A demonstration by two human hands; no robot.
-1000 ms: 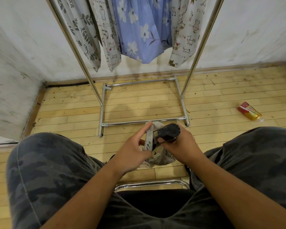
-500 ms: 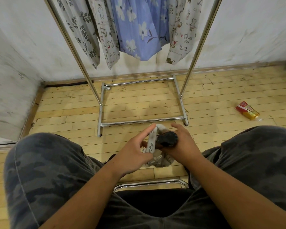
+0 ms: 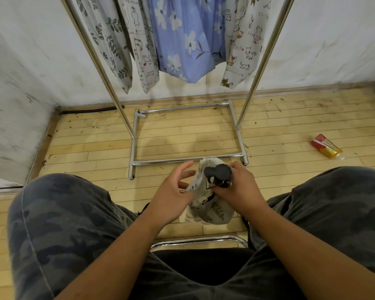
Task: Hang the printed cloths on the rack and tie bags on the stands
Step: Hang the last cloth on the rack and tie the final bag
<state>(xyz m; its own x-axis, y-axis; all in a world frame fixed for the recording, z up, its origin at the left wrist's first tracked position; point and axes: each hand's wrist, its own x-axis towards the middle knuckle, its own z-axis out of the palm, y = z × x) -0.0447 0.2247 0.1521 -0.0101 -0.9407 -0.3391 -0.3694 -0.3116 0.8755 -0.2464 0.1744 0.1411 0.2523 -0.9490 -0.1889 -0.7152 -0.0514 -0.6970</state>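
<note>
Left hand (image 3: 171,195) opened, right hand (image 3: 240,189) (holds cloth (image 3: 212,213))

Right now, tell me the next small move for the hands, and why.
Probably pinch the upper strip of the grey leaf-printed cloth with the left hand. The right hand grips the black clip-like piece against that cloth, while the left hand's fingers are straight beside the strip and hold nothing. Other printed cloths hang on the chrome rack.

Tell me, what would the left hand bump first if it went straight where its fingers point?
Probably the leaf-print cloth in the right hand, just ahead of the left hand; depth unclear.
</note>
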